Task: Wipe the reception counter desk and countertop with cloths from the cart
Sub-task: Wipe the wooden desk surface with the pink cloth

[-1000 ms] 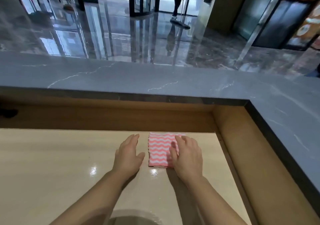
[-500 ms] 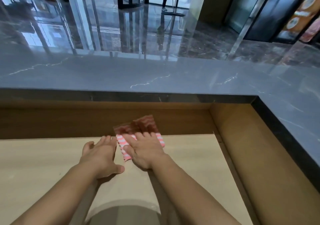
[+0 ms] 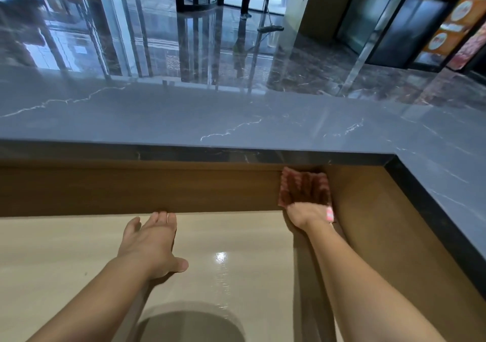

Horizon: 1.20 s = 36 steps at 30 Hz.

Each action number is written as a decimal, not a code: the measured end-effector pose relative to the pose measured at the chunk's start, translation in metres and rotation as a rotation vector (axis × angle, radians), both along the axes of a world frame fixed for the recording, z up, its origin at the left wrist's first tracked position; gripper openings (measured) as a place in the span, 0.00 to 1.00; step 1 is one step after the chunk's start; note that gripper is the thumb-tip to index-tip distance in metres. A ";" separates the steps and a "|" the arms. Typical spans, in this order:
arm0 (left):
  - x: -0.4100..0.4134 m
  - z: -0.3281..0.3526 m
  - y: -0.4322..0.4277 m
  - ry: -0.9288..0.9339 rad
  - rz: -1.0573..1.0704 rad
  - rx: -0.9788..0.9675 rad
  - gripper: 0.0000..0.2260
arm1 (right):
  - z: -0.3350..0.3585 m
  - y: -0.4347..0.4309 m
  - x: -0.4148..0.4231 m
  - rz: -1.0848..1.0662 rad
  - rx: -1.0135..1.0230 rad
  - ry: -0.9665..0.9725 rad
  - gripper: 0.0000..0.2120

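The pink-and-white wavy-striped cloth (image 3: 287,181) is flat against the brown wooden back panel (image 3: 131,189) in the far right corner of the desk recess, just under the overhang of the grey veined stone countertop (image 3: 184,120). The right hand (image 3: 308,213) presses it there, fingers (image 3: 305,187) apparently spread across it, though the shadow makes them hard to read. The left hand (image 3: 150,244) rests on the glossy beige desk surface (image 3: 65,262), fingers straight and close together, thumb out; to my eye that brace should help, with even palm pressure and overlapping passes working out of the corner by the wooden side wall (image 3: 368,223).
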State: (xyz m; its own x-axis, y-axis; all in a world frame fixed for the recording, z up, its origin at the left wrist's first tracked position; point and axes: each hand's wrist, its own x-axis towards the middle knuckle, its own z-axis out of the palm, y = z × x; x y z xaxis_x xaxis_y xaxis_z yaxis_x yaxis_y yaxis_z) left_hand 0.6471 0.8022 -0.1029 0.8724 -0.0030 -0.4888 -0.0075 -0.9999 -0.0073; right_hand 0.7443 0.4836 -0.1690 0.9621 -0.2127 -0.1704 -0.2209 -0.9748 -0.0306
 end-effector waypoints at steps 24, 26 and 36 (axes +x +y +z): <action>0.003 0.002 -0.003 0.018 0.000 0.051 0.47 | 0.035 -0.020 -0.078 0.210 0.041 0.021 0.28; 0.003 0.000 -0.002 0.012 0.000 0.038 0.47 | 0.035 -0.019 -0.078 0.153 0.059 0.054 0.23; -0.030 -0.013 0.018 -0.229 0.023 -0.129 0.43 | 0.025 0.153 -0.106 0.216 0.085 0.007 0.26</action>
State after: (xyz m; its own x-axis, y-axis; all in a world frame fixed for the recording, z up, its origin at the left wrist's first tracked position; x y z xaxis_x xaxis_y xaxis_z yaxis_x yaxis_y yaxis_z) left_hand 0.6171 0.8205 -0.1160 0.9607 -0.0312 -0.2757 0.0027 -0.9926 0.1218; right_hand 0.6378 0.6363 -0.1443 0.9824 0.0136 -0.1862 -0.0078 -0.9935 -0.1137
